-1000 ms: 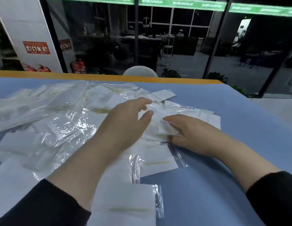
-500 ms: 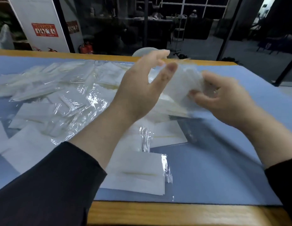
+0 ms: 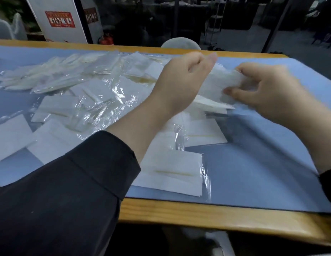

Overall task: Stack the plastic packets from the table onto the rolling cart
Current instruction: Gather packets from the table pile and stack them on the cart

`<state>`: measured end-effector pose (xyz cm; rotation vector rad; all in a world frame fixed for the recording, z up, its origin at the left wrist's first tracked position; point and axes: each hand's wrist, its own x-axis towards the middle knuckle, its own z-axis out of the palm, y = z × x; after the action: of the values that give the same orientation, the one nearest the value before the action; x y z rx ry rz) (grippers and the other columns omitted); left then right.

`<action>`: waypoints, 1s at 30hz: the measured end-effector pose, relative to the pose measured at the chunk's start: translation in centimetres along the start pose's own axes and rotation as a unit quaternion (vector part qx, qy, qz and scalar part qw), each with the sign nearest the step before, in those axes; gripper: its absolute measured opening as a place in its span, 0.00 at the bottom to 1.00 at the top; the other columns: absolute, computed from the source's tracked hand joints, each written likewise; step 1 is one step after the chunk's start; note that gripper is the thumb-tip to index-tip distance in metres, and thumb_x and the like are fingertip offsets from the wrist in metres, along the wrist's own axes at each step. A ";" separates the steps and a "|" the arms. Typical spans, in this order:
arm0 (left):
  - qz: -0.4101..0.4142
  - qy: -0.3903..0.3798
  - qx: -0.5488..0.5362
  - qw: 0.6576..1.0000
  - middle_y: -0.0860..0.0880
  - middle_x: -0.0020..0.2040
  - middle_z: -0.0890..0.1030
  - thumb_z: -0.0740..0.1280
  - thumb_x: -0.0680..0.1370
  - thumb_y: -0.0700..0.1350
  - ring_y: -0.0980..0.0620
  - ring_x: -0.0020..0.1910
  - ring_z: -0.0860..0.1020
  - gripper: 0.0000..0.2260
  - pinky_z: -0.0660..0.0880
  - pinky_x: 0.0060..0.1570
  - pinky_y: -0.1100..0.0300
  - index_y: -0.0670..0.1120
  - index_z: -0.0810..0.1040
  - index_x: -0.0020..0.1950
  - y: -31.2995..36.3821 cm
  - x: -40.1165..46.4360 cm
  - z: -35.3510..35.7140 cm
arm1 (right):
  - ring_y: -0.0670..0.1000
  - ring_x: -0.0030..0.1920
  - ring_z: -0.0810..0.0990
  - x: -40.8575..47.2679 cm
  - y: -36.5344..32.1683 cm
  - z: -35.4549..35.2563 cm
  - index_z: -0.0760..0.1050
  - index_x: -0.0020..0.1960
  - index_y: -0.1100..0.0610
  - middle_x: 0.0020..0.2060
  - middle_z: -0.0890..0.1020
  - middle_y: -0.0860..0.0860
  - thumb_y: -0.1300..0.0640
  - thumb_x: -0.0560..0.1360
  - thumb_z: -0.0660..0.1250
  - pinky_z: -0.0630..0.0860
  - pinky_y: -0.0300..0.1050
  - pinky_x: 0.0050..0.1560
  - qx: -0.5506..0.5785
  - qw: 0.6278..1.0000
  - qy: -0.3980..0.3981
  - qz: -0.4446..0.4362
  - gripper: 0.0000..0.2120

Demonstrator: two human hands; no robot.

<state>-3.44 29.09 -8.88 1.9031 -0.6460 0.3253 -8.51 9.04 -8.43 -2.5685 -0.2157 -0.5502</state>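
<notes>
Both hands hold a blurry packet bundle (image 3: 219, 84) just above table (image 3: 253, 172) w/ pile (image 3: 72, 93) left: R hand (image 3: 266, 93) grip pinching it, L hand (image 3: 181, 80) grip curled on its edge; square edges, keep pinch firm pre-carry.

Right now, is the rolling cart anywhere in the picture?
No, the head view shows only the table with packets spread on it, both hands, and a dark room behind glass; no cart appears.

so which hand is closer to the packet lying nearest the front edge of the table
Left. The left hand is raised beyond that packet, its forearm passing beside it. The right hand is farther off to the right, gripping a lifted bunch of packets.
</notes>
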 end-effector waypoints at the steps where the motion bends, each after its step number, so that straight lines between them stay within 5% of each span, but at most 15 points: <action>1: 0.015 0.026 -0.025 0.999 0.55 0.30 0.63 0.61 0.84 0.51 0.57 0.32 0.64 0.22 0.63 0.34 0.60 0.32 0.75 0.45 0.2 0.0 -0.2 | 0.45 0.35 0.73 0.0 -0.6 -0.3 0.75 0.44 0.46 0.34 0.77 0.42 0.50 0.75 0.73 0.72 0.41 0.40 0.013 1.000 0.021 -0.019 0.07; 3: 0.023 0.052 -0.061 0.996 0.52 0.30 0.64 0.62 0.85 0.49 0.55 0.32 0.65 0.21 0.63 0.34 0.60 0.31 0.76 0.45 0.4 0.1 -0.2 | 0.45 0.35 0.73 0.1 -1.4 -0.6 0.76 0.47 0.50 0.35 0.78 0.45 0.50 0.74 0.75 0.71 0.41 0.39 0.028 0.998 0.032 -0.036 0.08; 8: -0.104 -0.045 0.000 0.994 0.53 0.39 0.83 0.60 0.83 0.61 0.59 0.38 0.77 0.21 0.70 0.37 0.66 0.48 0.84 0.46 -0.7 0.1 0.5 | 0.34 0.50 0.74 -0.4 -0.9 1.6 0.70 0.56 0.34 0.49 0.77 0.35 0.42 0.70 0.75 0.69 0.32 0.45 -0.003 0.994 -0.106 0.034 0.19; 15: -0.106 -0.021 0.010 0.994 0.58 0.23 0.68 0.63 0.83 0.53 0.59 0.24 0.66 0.17 0.59 0.24 0.67 0.41 0.82 0.49 -2.0 0.7 0.7 | 0.36 0.53 0.75 -0.5 0.6 1.2 0.74 0.53 0.39 0.49 0.77 0.37 0.45 0.69 0.77 0.67 0.27 0.46 0.055 0.995 -0.023 0.079 0.17; 21: -0.107 -0.079 -0.039 0.990 0.54 0.38 0.79 0.61 0.84 0.55 0.63 0.33 0.72 0.13 0.68 0.34 0.67 0.50 0.82 0.50 -1.3 0.3 1.6 | 0.40 0.56 0.77 -0.2 0.2 2.7 0.72 0.53 0.37 0.53 0.79 0.40 0.55 0.71 0.76 0.73 0.33 0.56 0.153 0.987 -0.027 0.032 0.19; 30: -0.105 -0.074 -0.020 0.992 0.56 0.36 0.76 0.64 0.83 0.51 0.60 0.30 0.69 0.09 0.65 0.34 0.62 0.49 0.81 0.50 -2.0 0.6 1.4 | 0.38 0.53 0.76 -0.4 1.2 1.5 0.72 0.54 0.40 0.51 0.79 0.39 0.59 0.71 0.76 0.70 0.30 0.53 0.146 0.988 -0.044 0.038 0.20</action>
<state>-1.87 28.24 -10.65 1.9486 -0.5399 0.0365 -8.06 8.67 -10.30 -2.3062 -0.2115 -0.3487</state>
